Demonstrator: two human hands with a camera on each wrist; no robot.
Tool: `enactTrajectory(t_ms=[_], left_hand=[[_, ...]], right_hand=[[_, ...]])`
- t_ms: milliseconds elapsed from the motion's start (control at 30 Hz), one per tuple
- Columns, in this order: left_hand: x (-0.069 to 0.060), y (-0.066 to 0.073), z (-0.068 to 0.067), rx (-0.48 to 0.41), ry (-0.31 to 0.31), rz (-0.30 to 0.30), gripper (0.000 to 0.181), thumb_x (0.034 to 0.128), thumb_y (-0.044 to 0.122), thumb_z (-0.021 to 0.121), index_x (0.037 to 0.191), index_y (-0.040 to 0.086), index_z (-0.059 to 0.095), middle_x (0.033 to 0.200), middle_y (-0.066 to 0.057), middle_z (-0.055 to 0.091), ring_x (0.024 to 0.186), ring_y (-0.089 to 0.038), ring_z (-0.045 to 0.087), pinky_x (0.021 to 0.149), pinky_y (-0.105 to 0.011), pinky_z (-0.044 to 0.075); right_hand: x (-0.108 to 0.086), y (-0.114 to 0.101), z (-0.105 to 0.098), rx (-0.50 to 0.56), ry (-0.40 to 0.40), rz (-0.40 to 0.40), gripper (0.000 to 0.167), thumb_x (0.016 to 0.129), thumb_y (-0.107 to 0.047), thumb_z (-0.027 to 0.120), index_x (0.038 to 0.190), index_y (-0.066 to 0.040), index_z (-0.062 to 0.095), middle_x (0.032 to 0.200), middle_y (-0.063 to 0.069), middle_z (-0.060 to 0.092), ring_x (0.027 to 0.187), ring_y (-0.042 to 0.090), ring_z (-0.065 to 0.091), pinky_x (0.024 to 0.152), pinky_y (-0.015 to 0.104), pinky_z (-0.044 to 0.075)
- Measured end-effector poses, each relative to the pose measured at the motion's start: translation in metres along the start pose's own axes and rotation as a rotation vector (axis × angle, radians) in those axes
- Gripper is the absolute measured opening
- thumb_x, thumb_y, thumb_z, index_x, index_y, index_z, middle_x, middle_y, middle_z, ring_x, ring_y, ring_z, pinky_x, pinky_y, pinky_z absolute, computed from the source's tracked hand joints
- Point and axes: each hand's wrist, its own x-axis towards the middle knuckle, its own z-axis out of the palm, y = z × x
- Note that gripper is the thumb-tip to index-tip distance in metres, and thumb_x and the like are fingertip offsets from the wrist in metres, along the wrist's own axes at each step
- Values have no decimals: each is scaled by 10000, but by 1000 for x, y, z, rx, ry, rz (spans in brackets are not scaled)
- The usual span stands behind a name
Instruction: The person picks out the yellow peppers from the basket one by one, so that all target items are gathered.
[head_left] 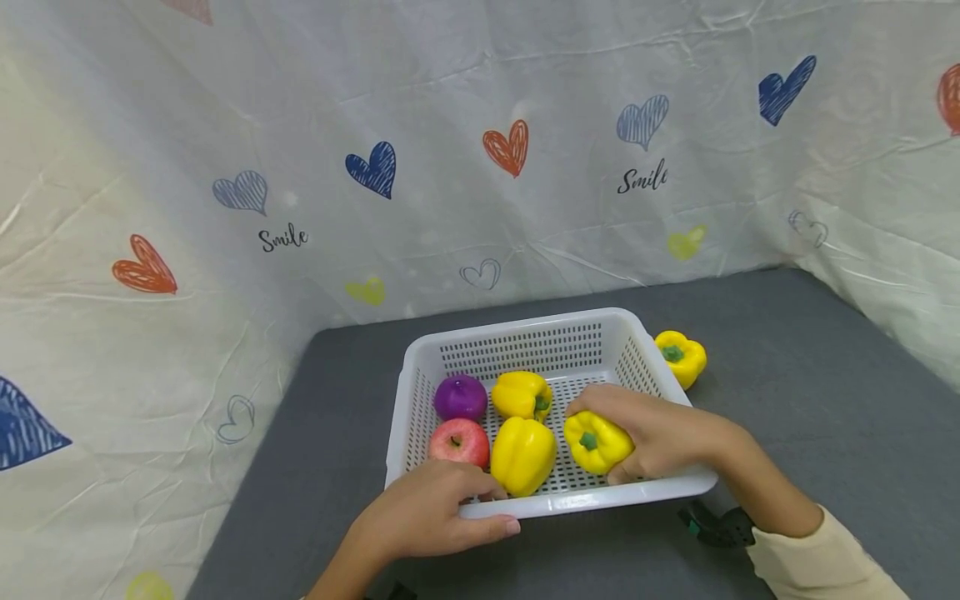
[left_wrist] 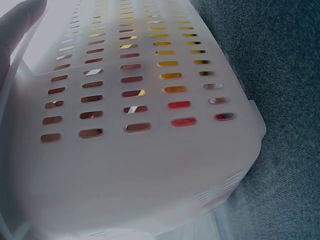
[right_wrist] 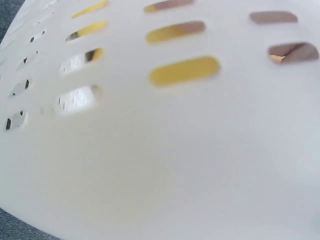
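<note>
My right hand [head_left: 663, 429] grips a yellow bell pepper [head_left: 597, 442] inside the right part of a white perforated plastic basket [head_left: 585, 502]. My left hand [head_left: 431, 508] holds the basket's near rim at the left, thumb outside and fingers over the edge. Within the basket, a purple onion [head_left: 461, 397] lies behind a red apple [head_left: 459, 442], with two more yellow peppers beside them, a rear pepper [head_left: 517, 393] and a front pepper [head_left: 523, 457]. Both wrist views mostly show the basket's outer wall [left_wrist: 125, 170], with colours visible through its slots.
Outside the basket, another yellow bell pepper [head_left: 681, 358] sits against its right side on the dark grey table [head_left: 817, 400]. A white curtain [head_left: 435, 233] printed with hearts hangs behind and beside the table.
</note>
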Motion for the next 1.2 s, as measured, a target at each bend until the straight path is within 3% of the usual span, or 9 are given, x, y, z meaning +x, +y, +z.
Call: enactTrajectory(t_ms=[200,400,633,900,1200], left_hand=[[1,0,1,2,1,0,433,924,608,601,1042,220,755,862,225,617,751,20,555,706,-198,500],[1,1,0,-10,-9,-25,446,921,602,604,1049,204,761,849,223,622,732,19,553,703,-196,503],[1,1,0,-12,-10,-24,440,923,594,609,1054,202,760,849,222,621,733,19,552,699,-193,501],[1,1,0,-12,-10,-23,441,923,597,606,1054,205,760,852,223,622,738,17,554,698,-193,502],[0,2,0,-12,-8,-22,442,925,598,604,1052,205,762,865,220,626,756,16,559,716,-198,506]], right_hand=[[-3,0,-4,126,-8,33,737,717,-212,890,1336,-286,496,1224,-134,537,1073,153,535,945,435,457],[-6,2,-9,213,16,18,699,794,-328,847,1372,-278,456,1214,-38,554,1016,202,577,861,389,494],[-7,5,-13,323,64,23,701,823,-283,826,1395,-251,424,1179,63,560,997,275,592,818,399,525],[-9,6,-14,321,134,21,779,766,-227,868,1408,-216,428,1214,60,538,1020,298,571,826,418,527],[-12,12,-17,300,315,-29,771,748,-132,832,1396,-186,418,1143,78,534,926,293,581,736,396,541]])
